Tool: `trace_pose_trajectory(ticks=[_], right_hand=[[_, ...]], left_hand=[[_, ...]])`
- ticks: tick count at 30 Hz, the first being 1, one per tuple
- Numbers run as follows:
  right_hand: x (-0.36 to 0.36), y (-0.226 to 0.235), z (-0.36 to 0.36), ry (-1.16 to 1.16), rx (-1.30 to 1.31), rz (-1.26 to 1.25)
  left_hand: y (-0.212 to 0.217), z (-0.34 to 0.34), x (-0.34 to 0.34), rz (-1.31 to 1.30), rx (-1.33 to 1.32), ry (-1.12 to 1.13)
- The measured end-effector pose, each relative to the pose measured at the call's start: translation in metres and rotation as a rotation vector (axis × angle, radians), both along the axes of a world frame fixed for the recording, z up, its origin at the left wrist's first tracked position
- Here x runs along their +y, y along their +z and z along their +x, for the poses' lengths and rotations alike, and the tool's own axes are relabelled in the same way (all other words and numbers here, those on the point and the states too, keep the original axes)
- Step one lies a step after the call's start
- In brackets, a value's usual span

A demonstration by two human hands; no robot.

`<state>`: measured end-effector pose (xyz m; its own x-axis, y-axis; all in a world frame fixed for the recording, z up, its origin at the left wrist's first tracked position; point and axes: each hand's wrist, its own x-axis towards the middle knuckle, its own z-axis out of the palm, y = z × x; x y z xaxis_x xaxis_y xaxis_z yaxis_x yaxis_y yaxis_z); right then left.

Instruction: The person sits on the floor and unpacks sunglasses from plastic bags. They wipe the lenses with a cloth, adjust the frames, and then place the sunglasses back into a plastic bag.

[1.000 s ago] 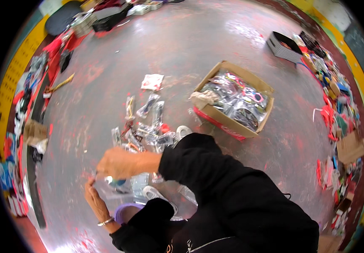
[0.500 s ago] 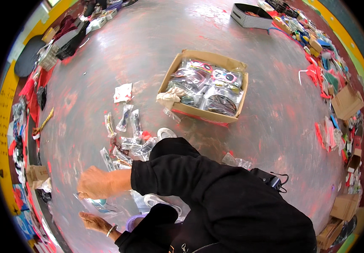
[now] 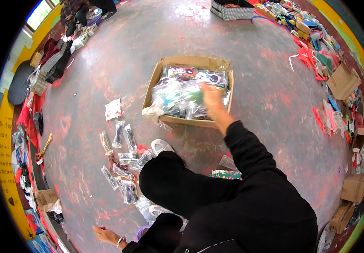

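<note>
My right hand (image 3: 210,100) reaches out, blurred, over the clear plastic packets of colourful eyewear that fill an open cardboard box (image 3: 155,82) on the floor ahead of me. Its fingers lie on or just above the packets; I cannot tell whether they grip one. My left hand (image 3: 103,233) rests flat on the floor at the lower left with its fingers spread and a bracelet on its wrist. It holds nothing. Several small clear packets (image 3: 123,162) lie scattered on the floor beside my bent knee and white shoe (image 3: 161,146).
A white packet (image 3: 113,109) lies left of the box. Cardboard boxes (image 3: 343,81), red bags and goods line the right wall, and a checked crate (image 3: 231,9) stands at the far end. Clutter runs along the left wall, where a person (image 3: 80,12) sits far off.
My right hand has left the packets on the floor near my left hand and swung up to the cardboard box. My view has turned toward the box.
</note>
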<state>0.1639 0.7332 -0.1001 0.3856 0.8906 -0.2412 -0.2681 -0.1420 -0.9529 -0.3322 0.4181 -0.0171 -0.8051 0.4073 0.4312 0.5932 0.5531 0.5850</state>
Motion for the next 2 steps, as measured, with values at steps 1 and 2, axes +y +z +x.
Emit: trace_pose_trajectory(ticks=[1,2], right_hand=[[-0.001,0.004,0.022,0.020,0.075,0.046],[-0.001,0.011,0.040,0.029,0.141,0.090]], left_hand=[[0.000,-0.001,-0.004,0.009,-0.030,0.016],[-0.002,0.001,0.000,0.009,-0.032,0.016]])
